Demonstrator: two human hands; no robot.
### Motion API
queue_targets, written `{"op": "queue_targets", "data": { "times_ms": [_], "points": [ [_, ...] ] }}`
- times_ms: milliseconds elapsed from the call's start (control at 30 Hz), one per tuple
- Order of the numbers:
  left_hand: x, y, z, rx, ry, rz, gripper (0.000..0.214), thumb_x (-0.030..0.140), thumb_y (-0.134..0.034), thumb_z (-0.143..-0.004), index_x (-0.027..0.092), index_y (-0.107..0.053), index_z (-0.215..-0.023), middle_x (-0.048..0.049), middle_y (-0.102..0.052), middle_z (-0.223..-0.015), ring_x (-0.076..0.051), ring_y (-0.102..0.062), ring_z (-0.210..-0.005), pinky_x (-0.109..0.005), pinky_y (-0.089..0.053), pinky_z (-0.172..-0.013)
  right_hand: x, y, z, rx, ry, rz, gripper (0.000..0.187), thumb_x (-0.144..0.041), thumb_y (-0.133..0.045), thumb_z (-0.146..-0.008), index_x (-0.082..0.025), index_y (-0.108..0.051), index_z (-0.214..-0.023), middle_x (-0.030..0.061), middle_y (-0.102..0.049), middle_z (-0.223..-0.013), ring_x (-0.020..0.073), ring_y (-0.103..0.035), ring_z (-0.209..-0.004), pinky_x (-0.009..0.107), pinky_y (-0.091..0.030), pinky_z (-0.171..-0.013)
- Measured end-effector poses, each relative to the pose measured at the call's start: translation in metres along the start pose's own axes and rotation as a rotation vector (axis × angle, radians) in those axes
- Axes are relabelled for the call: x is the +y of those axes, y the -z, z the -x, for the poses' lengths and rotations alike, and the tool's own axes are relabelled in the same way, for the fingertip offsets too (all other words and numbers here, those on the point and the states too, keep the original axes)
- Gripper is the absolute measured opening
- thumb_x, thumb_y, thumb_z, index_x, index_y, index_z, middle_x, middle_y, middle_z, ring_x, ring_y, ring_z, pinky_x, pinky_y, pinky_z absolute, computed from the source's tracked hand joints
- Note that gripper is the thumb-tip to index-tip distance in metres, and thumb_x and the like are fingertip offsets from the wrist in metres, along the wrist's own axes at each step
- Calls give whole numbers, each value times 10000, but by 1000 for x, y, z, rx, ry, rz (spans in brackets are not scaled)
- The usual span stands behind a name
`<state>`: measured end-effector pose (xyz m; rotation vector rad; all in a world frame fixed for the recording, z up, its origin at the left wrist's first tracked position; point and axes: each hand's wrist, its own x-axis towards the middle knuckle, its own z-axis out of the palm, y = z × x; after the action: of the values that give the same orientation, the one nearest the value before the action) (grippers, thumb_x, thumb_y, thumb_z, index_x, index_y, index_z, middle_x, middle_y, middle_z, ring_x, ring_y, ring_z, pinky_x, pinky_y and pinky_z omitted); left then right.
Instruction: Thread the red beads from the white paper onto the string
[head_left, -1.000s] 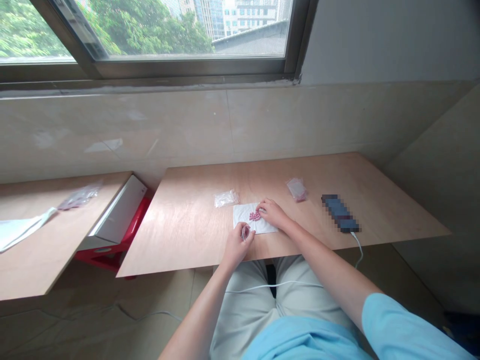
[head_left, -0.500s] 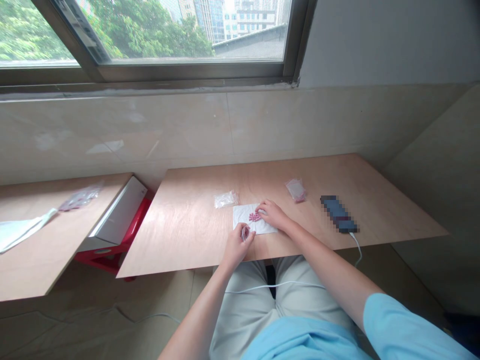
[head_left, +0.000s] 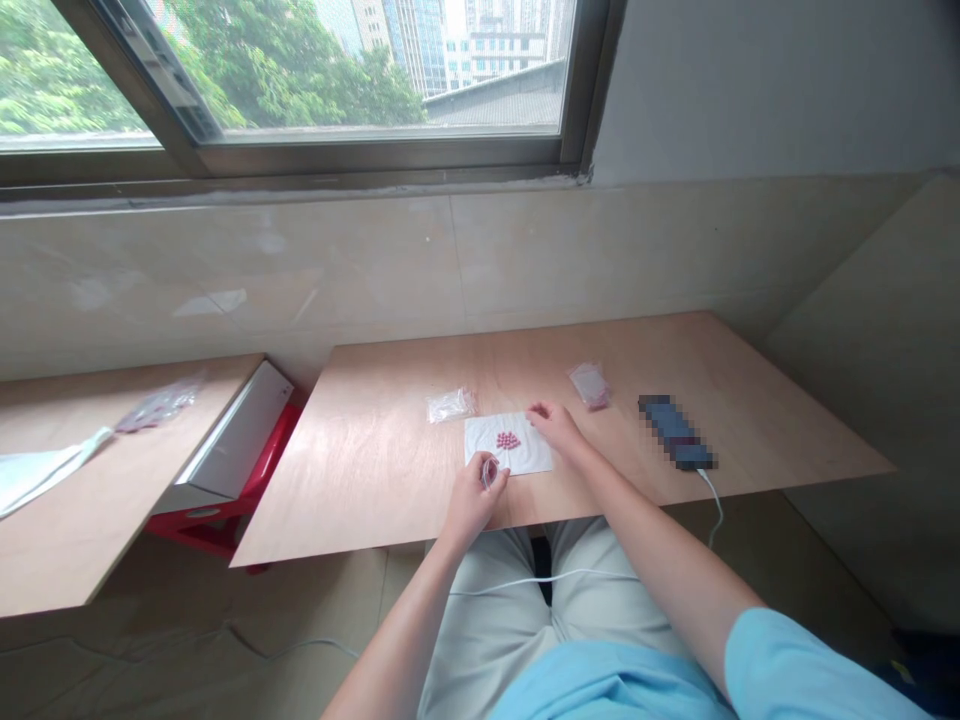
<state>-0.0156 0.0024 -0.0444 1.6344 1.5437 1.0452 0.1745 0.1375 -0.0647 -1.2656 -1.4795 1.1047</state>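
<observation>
Beads just beside open right fingers; left fingers grasping clear plastic loop.

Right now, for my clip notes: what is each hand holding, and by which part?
The left hand pinches a small clear loop, possibly thread, by its lower end between the fingers; the right hand appears empty, beside the pink beads.

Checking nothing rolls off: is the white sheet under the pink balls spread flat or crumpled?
Spread flat: the white sheet lies smooth on the wooden table, no raised creases showing.
</observation>
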Motion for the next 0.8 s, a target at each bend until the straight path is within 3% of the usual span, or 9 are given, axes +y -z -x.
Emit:
{"op": "queue_targets", "data": {
  "times_ms": [100,167,233,333,367,533,667,800],
  "points": [
    [0,0,0,9,2,1,193,403,-593,-895,213,-564,-884,9,-571,-760,-168,-548,-719,-286,-406,-699,-8,2,11,118,-42,-69,296,-396,-435,-896,-180,-600,-779,35,-664,-748,152,-615,-633,247,-478,-580],
    [-1,-1,0,19,2,2,193,402,-593,-895,212,-559,-880,10,-570,-759,-166,-547,-716,-286,-406,-701,-18,-2,25,160,-42,-126,336,-437,-426,-914,-184,-586,-761,39,-660,-735,150,-612,-622,246,-477,-569],
    [-1,-1,1,28,3,7,195,403,-588,-900,211,-557,-893,11,-570,-766,-163,-546,-717,-285,-408,-702,-29,-10,41,73,9,-121,318,-442,-495,-905,-182,-614,-765,41,-671,-740,159,-629,-659,252,-488,-598],
    [0,-2,1,27,5,17,200,409,-577,-912,210,-560,-929,10,-576,-791,-159,-549,-725,-282,-411,-699,-41,-19,58,-197,149,16,207,-378,-606,-869,-191,-695,-867,52,-722,-892,175,-669,-800,264,-512,-689],
    [0,-2,1,25,3,21,201,410,-575,-914,210,-560,-938,9,-579,-803,-158,-552,-731,-282,-414,-703,-41,-20,60,-229,170,50,185,-353,-614,-870,-199,-708,-910,52,-730,-939,178,-675,-840,270,-517,-722],
    [1,-1,1,34,-9,20,196,400,-590,-903,208,-558,-925,6,-581,-800,-160,-553,-737,-283,-416,-719,-15,-15,46,-46,98,230,161,-211,-581,-874,-201,-721,-953,53,-733,-930,189,-680,-859,321,-527,-825],
    [-1,-2,1,30,-7,22,193,397,-592,-902,208,-561,-926,9,-583,-795,-158,-548,-733,-281,-412,-714,5,-14,37,-97,171,408,199,-118,-622,-832,-188,-736,-979,78,-716,-982,194,-666,-891,313,-513,-850],
    [-2,-1,1,29,-9,53,186,389,-591,-907,206,-563,-927,5,-585,-813,-156,-552,-749,-283,-421,-728,10,-19,39,-113,247,504,212,-130,-634,-846,-194,-740,-1019,77,-686,-999,193,-641,-939,305,-490,-891]
  ]
}}
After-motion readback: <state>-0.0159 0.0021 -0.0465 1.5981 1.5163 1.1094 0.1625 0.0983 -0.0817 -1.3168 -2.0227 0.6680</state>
